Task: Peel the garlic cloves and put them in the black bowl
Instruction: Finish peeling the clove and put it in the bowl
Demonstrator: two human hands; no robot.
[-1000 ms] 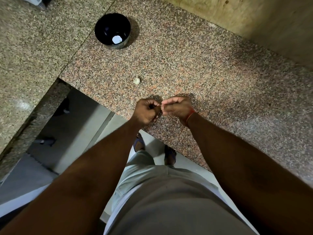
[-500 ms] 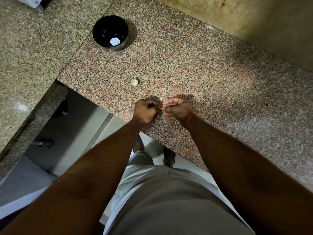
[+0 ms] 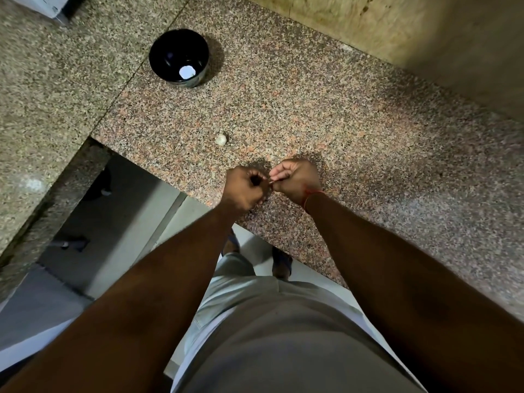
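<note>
Above the near edge of the granite counter (image 3: 326, 114), the left hand (image 3: 244, 191) and right hand (image 3: 296, 180) meet, fingers curled, pinching what seems to be a small garlic clove (image 3: 271, 182), mostly hidden. Another clove (image 3: 220, 139) lies just beyond. Farther off, the black bowl (image 3: 179, 58) holds one pale piece (image 3: 187, 72).

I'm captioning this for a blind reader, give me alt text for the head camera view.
Both hands, left hand and right hand, pinch something small between their fingertips above a granite counter. A garlic piece lies just beyond them, and farther off a black bowl holds something white.
</note>
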